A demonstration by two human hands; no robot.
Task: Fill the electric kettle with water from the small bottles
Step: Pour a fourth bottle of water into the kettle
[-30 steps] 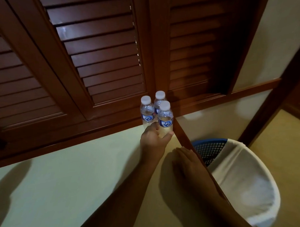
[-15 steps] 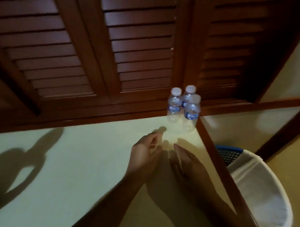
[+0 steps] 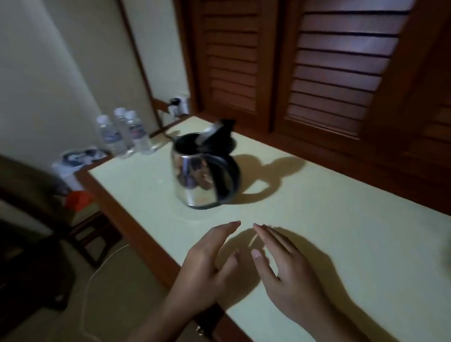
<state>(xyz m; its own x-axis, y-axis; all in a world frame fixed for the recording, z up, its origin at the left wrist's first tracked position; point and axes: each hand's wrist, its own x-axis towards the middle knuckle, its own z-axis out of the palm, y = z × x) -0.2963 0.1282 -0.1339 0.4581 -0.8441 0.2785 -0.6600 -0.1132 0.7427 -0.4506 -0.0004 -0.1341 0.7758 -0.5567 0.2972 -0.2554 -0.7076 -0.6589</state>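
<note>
While both hands sit low over the near part of the table, neither holds anything. The left hand is open with its fingers straight and together, pointing away. The right hand is likewise spread flat, palm down, just beside the left with their fingertips close but apart. Whether either palm touches the top I cannot tell; shadows lie under both.

The table has a pale top with a dark wooden edge running along its left side. Farther in stands the electric kettle, steel-bodied and upright, with its black handle turned to the near right and its lid tipped up. It casts a shadow to the right, where the top lies bare. At the far left end of the table, well apart from the hands, three small water bottles stand capped in a tight cluster.

Left of the table edge, on the floor, are a dark chair, an orange box and a white cord. Beyond the bottles is a wall socket, and louvred doors close the far side.
</note>
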